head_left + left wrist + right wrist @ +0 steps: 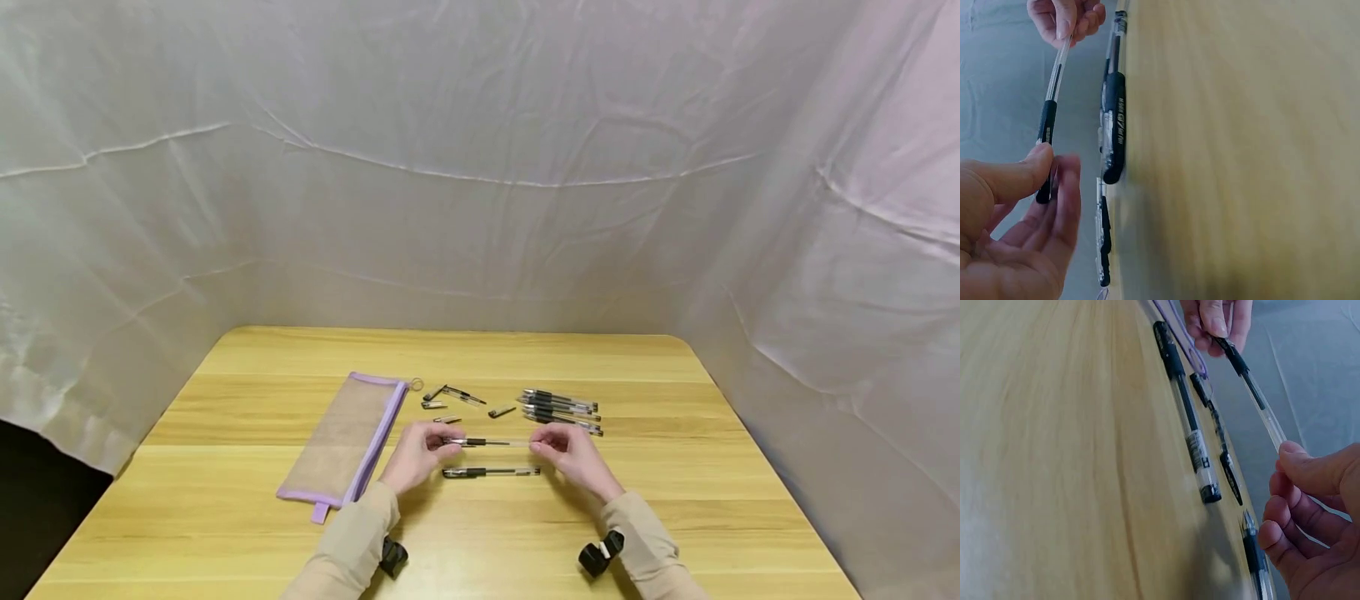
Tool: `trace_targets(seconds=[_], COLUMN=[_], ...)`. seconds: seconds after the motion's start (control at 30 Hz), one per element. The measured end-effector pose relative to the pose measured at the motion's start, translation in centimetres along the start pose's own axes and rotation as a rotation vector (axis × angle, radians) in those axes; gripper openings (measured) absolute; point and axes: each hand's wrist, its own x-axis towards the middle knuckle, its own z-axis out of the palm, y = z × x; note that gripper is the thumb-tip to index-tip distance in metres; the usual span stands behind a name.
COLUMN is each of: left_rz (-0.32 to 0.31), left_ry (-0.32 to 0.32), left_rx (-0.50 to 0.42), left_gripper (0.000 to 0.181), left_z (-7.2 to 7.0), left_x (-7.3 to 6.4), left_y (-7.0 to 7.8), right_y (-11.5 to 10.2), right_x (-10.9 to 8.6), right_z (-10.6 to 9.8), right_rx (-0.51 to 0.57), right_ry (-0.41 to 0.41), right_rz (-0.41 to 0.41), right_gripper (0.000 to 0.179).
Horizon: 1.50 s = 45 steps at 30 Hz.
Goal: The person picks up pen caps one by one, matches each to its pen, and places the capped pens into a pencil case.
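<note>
A clear gel pen (477, 442) with a black grip is held level above the table, between both hands. My left hand (415, 457) pinches its black end between thumb and fingers. At the other end, the thumb and fingers of my right hand (576, 457) pinch the clear barrel, whose tip they cover. Inside the barrel a dark refill shows in the right wrist view, where the pen (1262, 407) slants between the hands. Nearer my body, a capped gel pen (491, 472) lies on the wood, parallel to the held one and touched by neither hand.
Several uncapped pens (558, 408) lie bunched beyond my right hand. Loose black caps (501, 411) and slim pen parts (465, 395) are scattered beyond my left hand. A mesh zip pouch (337, 433) with purple edging lies at the left on the wooden table (480, 550).
</note>
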Motion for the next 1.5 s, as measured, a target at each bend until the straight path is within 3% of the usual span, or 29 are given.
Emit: trace_targets(seconds=[0.13,0.37,0.77,1.5], left_rz=[-0.007,-0.022,0.044,0.018], left_ry=[0.002,-0.005,-0.029,-0.047], left_rx=[0.025,0.102,0.22,0.256], left_gripper=[0.021,0.017,0.009,0.011], left_z=[0.0,0.1,0.3,0.3], left_x=[0.0,0.0,-0.1,-0.4], left_y=[-0.1,-0.1,-0.5,-0.4], right_y=[0.4,1.2,2.0,2.2], right_x=[0.1,0.2,0.0,0.2], right_z=[0.0,0.0,0.1,0.5], right_rx=[-0.017,-0.073,-0.199,-0.279], right_ry=[0.006,0.027,-0.014,-0.018], right_rz=[0.01,-0.057,-0.137,-0.174], right_gripper=[0.012,0.011,0.005,0.007])
